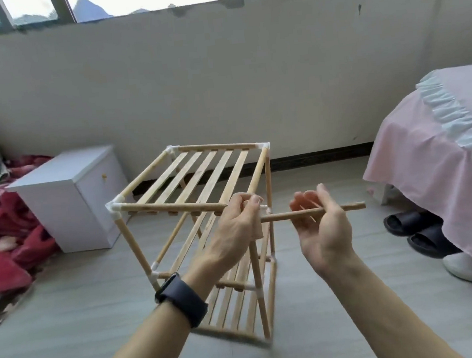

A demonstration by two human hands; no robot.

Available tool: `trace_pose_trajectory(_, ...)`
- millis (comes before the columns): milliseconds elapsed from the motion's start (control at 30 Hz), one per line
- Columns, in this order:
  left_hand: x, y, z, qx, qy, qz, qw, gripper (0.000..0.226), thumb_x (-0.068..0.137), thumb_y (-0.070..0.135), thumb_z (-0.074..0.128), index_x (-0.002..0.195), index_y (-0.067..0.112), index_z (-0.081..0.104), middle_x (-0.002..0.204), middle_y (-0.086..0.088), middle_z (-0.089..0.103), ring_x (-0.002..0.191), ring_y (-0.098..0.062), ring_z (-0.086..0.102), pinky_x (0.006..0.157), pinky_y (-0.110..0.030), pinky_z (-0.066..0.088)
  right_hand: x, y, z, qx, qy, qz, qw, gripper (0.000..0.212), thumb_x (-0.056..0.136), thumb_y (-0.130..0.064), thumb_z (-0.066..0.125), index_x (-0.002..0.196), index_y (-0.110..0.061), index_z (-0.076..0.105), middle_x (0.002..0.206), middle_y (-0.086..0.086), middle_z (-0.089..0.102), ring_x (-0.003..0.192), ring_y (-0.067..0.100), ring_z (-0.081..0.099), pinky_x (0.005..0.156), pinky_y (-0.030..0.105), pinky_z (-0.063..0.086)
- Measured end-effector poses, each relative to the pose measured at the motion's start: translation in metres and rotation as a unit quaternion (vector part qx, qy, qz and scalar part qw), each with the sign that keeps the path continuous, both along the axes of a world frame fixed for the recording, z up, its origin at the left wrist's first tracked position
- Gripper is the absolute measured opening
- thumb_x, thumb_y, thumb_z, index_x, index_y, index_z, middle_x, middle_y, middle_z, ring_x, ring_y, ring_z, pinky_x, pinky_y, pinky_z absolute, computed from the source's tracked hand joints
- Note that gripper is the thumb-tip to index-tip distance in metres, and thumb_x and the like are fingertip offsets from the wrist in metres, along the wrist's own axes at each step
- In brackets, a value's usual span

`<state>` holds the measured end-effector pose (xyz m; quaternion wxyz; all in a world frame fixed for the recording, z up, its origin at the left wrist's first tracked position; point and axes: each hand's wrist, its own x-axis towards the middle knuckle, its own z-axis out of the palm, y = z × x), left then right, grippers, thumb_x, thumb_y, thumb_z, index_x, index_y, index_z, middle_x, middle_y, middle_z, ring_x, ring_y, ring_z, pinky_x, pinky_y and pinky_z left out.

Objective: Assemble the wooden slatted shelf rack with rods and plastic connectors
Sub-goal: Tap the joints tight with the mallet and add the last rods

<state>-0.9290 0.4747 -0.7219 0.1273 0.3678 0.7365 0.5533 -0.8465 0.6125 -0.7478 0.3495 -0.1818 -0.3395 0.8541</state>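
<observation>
Item: pale wooden slatted shelf rack (199, 168), partly built, standing on the grey floor (73, 353).

Left hand (237, 224): fingers clenched round the rack's near right top corner; the joint itself was hidden under them.

Right hand (324, 225): fingers curled round 1 loose round wooden rod (280, 217).

Rod: long axis lay level, running left to right, its free tip pointing at the left hand and just beside it.

Judgement: the next move called for a short leftward push of the rod into that corner.
</observation>
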Motion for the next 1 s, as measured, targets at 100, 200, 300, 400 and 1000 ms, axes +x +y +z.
trace_pose_trajectory(100, -0.034, -0.018, 0.007, -0.012, 0.121, 0.091, 0.988, 0.034, 0.099, 0.048, 0.04, 0.118, 0.025, 0.057, 0.109, -0.003, 0.059, 0.095, -0.008, 0.06, 0.078, -0.031, 0.054, -0.019, 0.008, 0.046, -0.069, 0.067, -0.007, 0.995, 0.054, 0.107, -0.047, 0.041, 0.059, -0.023, 0.04, 0.052, -0.006, 0.032, 0.039, 0.009, 0.031, 0.039, 0.021, 0.033)
trace_pose_trajectory(200, -0.077, -0.031, -0.003, -0.196, 0.296, 0.216, 0.91, 0.041, 0.103, 0.048, 0.036, 0.137, 0.03, 0.05, 0.141, -0.005, 0.05, 0.131, -0.022, 0.042, 0.107, -0.047, 0.039, -0.046, -0.003, 0.078, 0.055, 0.036, 0.007, 0.998, 0.061, 0.105, -0.053, 0.041, 0.052, -0.028, 0.026, 0.048, -0.009, 0.019, 0.038, 0.01, 0.014, 0.035, 0.021, 0.015)
trace_pose_trajectory(300, -0.099, -0.036, -0.027, -0.306, 0.307, 0.2, 0.879, 0.054, 0.102, 0.058, 0.014, 0.141, 0.036, 0.045, 0.152, 0.0, 0.042, 0.145, -0.021, 0.027, 0.122, -0.051, 0.015, -0.077, -0.022, 0.097, 0.185, 0.024, -0.006, 0.982, 0.059, 0.104, -0.047, 0.046, 0.05, -0.028, 0.032, 0.047, -0.007, 0.025, 0.038, 0.012, 0.021, 0.038, 0.021, 0.019)
trace_pose_trajectory(400, -0.101, -0.034, -0.049, -0.282, 0.332, 0.226, 0.871, 0.064, 0.097, 0.063, -0.005, 0.117, 0.036, 0.049, 0.126, 0.003, 0.052, 0.128, -0.022, 0.041, 0.121, -0.053, 0.011, -0.109, -0.032, 0.11, 0.307, 0.01, -0.037, 0.951, 0.05, 0.095, -0.045, 0.048, 0.051, -0.027, 0.031, 0.047, -0.002, 0.027, 0.042, 0.018, 0.025, 0.043, 0.031, 0.02)
trace_pose_trajectory(1000, -0.117, -0.033, -0.065, -0.242, 0.392, 0.241, 0.855, 0.057, 0.1, 0.056, 0.0, 0.107, 0.027, 0.049, 0.112, -0.001, 0.05, 0.115, -0.023, 0.045, 0.118, -0.052, 0.012, -0.137, -0.025, 0.121, 0.326, 0.006, -0.049, 0.944, 0.051, 0.098, -0.025, 0.051, 0.049, -0.025, 0.034, 0.045, 0.0, 0.026, 0.038, 0.015, 0.023, 0.042, 0.027, 0.018)
